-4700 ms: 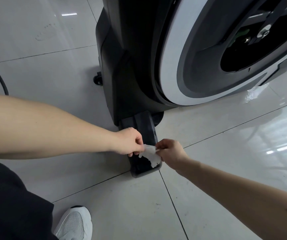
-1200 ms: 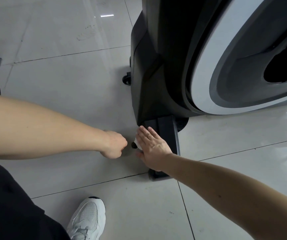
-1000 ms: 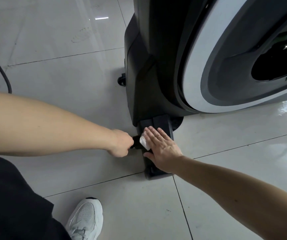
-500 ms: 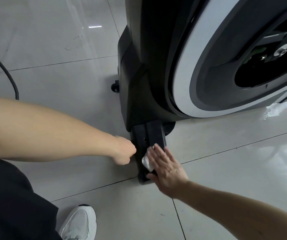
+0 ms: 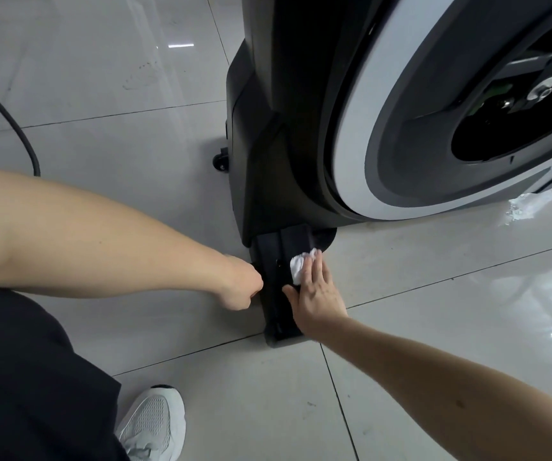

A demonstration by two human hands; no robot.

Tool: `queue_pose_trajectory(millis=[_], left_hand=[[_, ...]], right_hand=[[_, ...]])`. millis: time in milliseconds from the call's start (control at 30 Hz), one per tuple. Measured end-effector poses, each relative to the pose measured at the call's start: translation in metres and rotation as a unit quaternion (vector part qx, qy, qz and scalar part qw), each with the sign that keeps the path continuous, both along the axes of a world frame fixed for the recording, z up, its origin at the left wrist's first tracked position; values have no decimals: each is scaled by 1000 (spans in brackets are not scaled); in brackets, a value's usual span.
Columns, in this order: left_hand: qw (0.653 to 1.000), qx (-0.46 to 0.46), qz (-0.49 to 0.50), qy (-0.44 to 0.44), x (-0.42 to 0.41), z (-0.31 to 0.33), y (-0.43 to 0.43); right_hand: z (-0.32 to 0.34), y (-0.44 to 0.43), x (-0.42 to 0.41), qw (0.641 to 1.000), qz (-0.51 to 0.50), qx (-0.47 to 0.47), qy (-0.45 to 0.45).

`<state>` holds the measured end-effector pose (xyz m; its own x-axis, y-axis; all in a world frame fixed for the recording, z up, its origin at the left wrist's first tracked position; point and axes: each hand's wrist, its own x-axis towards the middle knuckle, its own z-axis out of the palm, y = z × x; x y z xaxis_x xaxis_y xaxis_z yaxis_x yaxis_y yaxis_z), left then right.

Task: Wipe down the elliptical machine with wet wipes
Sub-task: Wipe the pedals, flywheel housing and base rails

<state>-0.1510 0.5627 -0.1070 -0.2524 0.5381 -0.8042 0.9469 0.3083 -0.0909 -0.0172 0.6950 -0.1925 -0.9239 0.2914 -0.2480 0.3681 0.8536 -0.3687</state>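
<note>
A glossy pale grey tiled floor (image 5: 101, 94) fills the view. The black elliptical machine with its round white-and-grey wheel housing (image 5: 284, 144) stands on it, taking up the frame from 12 to 3 o'clock. A black cloth garment (image 5: 28, 377) covers the corner at 8 o'clock. From the machine's lower body a flat black plastic base foot (image 5: 273, 294) juts toward 6 o'clock, near the centre of the view. A white mesh sneaker (image 5: 155, 424) stands on the tiles at 7 o'clock.

The right hand (image 5: 316, 294) lies flat on the top of the foot, its fingers straight and close together, thumb out at 9 o'clock, pressing on the crumpled white wet wipe (image 5: 298, 264), which shows at the fingertips at the hand's 11 o'clock. The left hand (image 5: 239, 284) is balled at the foot's 9 o'clock edge, touching it; its fingers curl under, and I cannot tell whether they grip anything.

A thin black cable (image 5: 18, 134) curves across the floor at 10 o'clock. A small black caster wheel (image 5: 220, 161) sits at the machine's 9 o'clock side.
</note>
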Motion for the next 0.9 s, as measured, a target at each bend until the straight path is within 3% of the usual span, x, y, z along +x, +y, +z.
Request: queue_pose_trajectory(millis=[133, 267, 433, 600, 800, 900], left_hand=[[1000, 4, -13, -7, 3, 1, 7], [999, 12, -25, -18, 9, 0, 17], [999, 15, -38, -25, 13, 1, 18], [999, 20, -26, -29, 8, 4, 10], [1000, -3, -16, -16, 2, 1, 2], [1000, 1, -11, -26, 1, 0, 4]], right_hand=[[-7, -12, 45, 1000, 21, -7, -17], [-4, 10, 58, 991, 35, 37, 124], [-1, 26, 53, 977, -12, -27, 211], [-9, -4, 63, 975, 58, -99, 191], [-14, -18, 64, 957, 240, 18, 163], [-8, 2, 66, 945, 269, 77, 168]])
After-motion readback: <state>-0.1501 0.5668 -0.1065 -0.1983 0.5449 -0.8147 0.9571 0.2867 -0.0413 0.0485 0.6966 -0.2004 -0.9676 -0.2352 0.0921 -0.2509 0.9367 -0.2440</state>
